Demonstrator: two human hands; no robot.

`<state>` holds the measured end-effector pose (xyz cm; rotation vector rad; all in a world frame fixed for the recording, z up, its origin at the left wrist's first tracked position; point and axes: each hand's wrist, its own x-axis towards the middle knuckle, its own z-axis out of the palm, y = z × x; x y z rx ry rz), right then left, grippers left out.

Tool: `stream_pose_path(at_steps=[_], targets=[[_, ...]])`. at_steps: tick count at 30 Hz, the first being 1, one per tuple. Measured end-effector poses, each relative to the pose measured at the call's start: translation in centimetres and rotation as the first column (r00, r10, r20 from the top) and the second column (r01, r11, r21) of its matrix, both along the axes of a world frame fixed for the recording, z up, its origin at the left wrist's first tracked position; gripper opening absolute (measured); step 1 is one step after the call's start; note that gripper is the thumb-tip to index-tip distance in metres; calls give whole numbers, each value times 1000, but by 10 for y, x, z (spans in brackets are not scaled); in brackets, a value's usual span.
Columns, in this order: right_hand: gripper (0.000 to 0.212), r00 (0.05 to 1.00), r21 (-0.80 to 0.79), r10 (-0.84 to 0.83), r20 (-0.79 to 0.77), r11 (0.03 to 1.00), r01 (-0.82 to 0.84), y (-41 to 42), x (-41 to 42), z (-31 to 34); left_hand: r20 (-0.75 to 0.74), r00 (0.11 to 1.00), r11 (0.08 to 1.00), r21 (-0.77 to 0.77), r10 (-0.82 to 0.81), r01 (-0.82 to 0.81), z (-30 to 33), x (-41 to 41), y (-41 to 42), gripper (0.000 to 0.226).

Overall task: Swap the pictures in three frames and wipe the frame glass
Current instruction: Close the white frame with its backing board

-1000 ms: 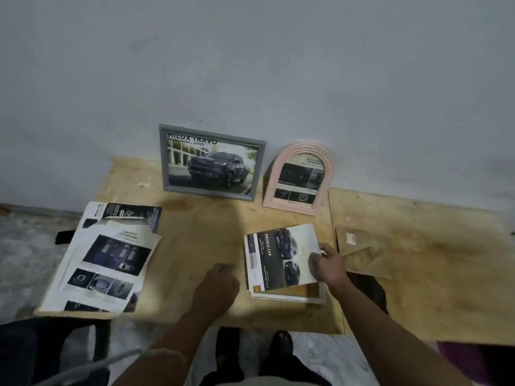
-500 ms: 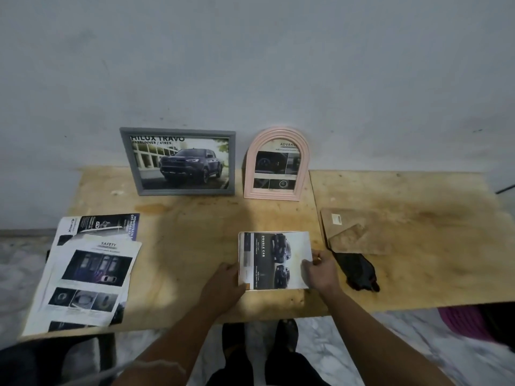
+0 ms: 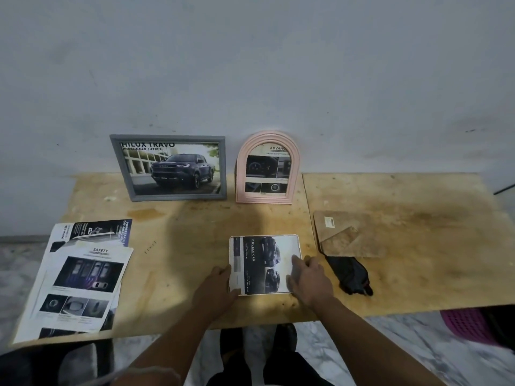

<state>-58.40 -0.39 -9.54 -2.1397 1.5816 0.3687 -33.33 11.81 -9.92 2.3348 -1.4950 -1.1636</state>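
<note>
A white frame (image 3: pixel 264 237) lies flat near the table's front edge, and a dark car picture (image 3: pixel 262 263) sits squarely inside it. My left hand (image 3: pixel 214 288) holds the frame's left edge. My right hand (image 3: pixel 309 277) rests on the right part of the picture with fingers laid over it. Against the wall stand a grey frame (image 3: pixel 167 138) with a truck picture and a pink arched frame (image 3: pixel 241 168) with a dashboard picture. A brown backing board (image 3: pixel 348 235) lies to the right, with a black cloth (image 3: pixel 351 274) below it.
Several loose car brochures (image 3: pixel 80 277) are spread at the left end of the wooden table (image 3: pixel 181 246). A pink basket (image 3: pixel 468 324) stands on the floor under the table's right side. The wall rises directly behind the frames.
The tilted picture has been squared into the white frame. My left hand moved from the bare table to the frame's left edge, and my right hand now lies on the picture.
</note>
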Motion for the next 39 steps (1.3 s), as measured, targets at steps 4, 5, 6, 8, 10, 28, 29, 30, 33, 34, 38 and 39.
stream_pose_path(at_steps=[4, 5, 6, 8, 10, 28, 29, 30, 33, 34, 38, 39], targets=[[60, 998, 8, 1, 61, 1000, -2, -3, -8, -2, 73, 997, 999, 35, -29, 27, 0, -3, -3, 80], [62, 995, -2, -3, 97, 1000, 3, -5, -10, -1, 93, 995, 998, 43, -43, 39, 0, -4, -3, 80], [62, 990, -15, -9, 144, 1000, 11, -7, -13, 2, 108, 992, 997, 52, -58, 52, 1, -5, -4, 80], [60, 970, -22, -36, 242, 999, 42, -17, -21, 9, 126, 989, 996, 66, -73, 65, 2, -8, -5, 77], [56, 941, -22, -84, 327, 995, 96, -33, -32, 20, 142, 988, 995, 88, -67, 55, 5, -13, -6, 74], [102, 731, 193, -681, 43, 724, 663, -192, -142, 10, 241, 962, 961, 208, 132, -184, 8, -66, -21, 81], [103, 718, 204, -693, 63, 713, 670, -192, -143, 9, 243, 960, 960, 208, 136, -189, 7, -67, -22, 83], [104, 702, 219, -706, 95, 703, 677, -192, -144, 9, 241, 960, 958, 211, 141, -194, 7, -68, -22, 84], [107, 674, 256, -708, 210, 705, 662, -190, -152, 9, 232, 961, 954, 219, 151, -203, 6, -70, -22, 86], [103, 671, 263, -696, 255, 718, 645, -188, -155, 11, 232, 961, 955, 215, 152, -203, 7, -71, -22, 86], [60, 547, 374, -714, 437, 697, 612, -187, -166, 20, 218, 965, 961, 200, 144, -188, 10, -71, -20, 86], [59, 472, 442, -746, 470, 661, 606, -185, -166, 24, 204, 968, 963, 191, 148, -188, 10, -70, -17, 86]])
